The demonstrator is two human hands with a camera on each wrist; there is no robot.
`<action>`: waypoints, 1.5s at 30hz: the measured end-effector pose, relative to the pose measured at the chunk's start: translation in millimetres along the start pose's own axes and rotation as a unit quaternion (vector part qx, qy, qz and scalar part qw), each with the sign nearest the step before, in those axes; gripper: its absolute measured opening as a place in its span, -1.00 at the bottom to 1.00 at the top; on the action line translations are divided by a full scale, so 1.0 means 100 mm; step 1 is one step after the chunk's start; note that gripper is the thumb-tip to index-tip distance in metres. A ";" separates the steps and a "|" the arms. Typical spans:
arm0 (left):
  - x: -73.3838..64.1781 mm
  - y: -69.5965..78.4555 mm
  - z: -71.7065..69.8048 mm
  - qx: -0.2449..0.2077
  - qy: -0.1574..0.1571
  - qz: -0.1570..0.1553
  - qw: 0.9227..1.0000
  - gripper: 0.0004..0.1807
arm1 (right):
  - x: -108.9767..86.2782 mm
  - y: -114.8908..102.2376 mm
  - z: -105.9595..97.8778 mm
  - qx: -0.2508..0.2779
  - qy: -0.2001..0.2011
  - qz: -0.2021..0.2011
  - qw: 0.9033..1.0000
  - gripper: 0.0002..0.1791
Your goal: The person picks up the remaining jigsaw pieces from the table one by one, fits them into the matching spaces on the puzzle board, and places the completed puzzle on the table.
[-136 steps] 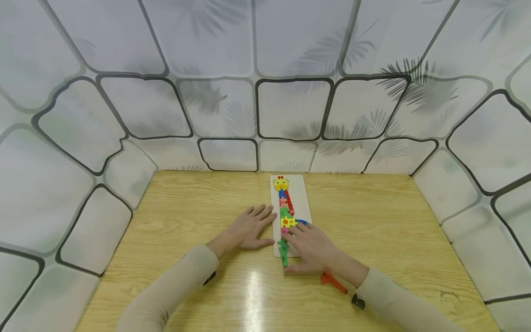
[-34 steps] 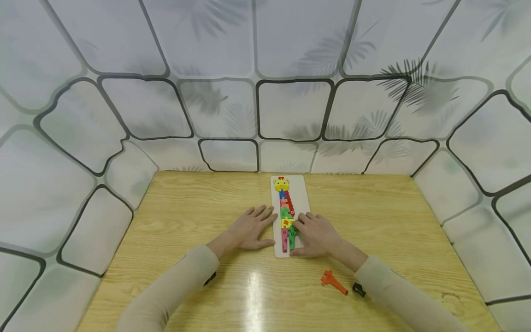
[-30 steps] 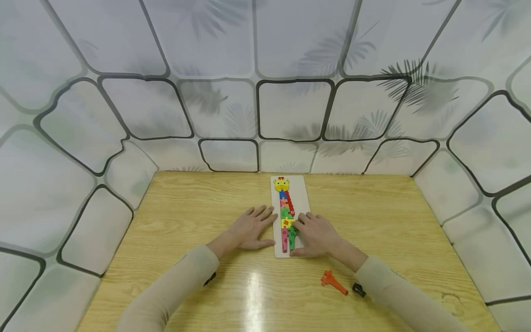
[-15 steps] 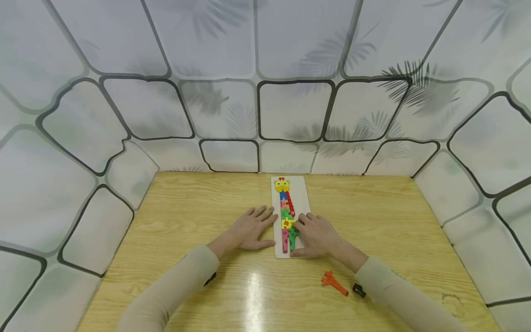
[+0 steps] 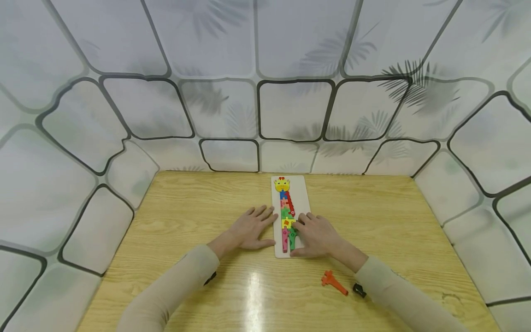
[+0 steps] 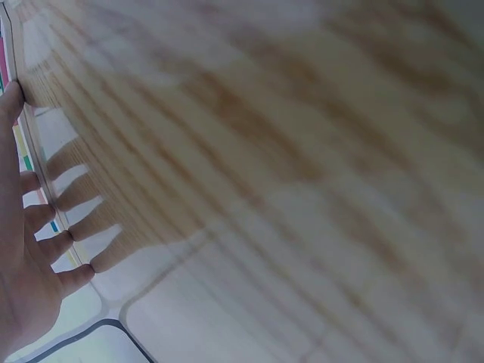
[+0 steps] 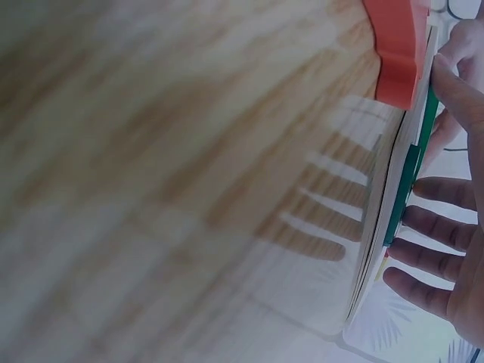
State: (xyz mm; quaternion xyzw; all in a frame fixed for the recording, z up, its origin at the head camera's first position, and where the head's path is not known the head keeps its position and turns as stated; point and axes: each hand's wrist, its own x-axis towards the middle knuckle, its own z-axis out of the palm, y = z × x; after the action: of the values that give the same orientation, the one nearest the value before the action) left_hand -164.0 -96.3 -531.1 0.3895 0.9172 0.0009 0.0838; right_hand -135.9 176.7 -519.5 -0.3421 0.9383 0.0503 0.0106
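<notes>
A giraffe puzzle lies on a white board (image 5: 299, 193) near the table's back edge: yellow head (image 5: 282, 185), red mane piece (image 5: 290, 204), coloured neck and body pieces, a pink leg piece (image 5: 284, 242). Beside the pink leg is a green leg piece (image 5: 292, 240). My right hand (image 5: 317, 236) spans the green leg, thumb at its lower end and fingertips by its top; part of the board is hidden beneath it. My left hand (image 5: 250, 229) lies flat with fingers spread, fingertips at the board's left edge. In the left wrist view, the left hand (image 6: 26, 280) shows straight fingers along that edge.
An orange leg-shaped piece (image 5: 333, 282) rests on the wooden table (image 5: 199, 198) in front of the right forearm. Black wrist devices (image 5: 358, 290) show under the sleeves. Patterned panels (image 5: 294, 110) close in the table at the back and sides.
Over several seconds the green leg moved from the board's lower edge up and right to beside the pink leg, with my right hand. During the last second nothing visibly moved.
</notes>
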 end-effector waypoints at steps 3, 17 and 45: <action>0.00 0.00 0.00 -0.002 -0.001 0.000 1.000 -0.03 | 0.00 0.00 0.00 0.002 0.000 0.000 1.000 0.05; 0.00 0.00 0.00 -0.001 0.001 0.000 1.000 -0.03 | -0.01 0.00 -0.03 0.013 -0.003 -0.001 1.000 0.03; -0.01 0.01 -0.03 -0.002 0.006 0.004 1.000 -0.04 | -0.06 0.02 -0.09 0.010 0.010 -0.022 1.000 0.00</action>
State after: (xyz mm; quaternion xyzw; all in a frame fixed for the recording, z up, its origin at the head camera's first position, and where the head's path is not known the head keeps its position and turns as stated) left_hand -162.9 -96.5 -528.3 0.3926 0.9163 0.0056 0.0791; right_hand -133.0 181.0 -509.6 -0.3627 0.9311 0.0375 0.0061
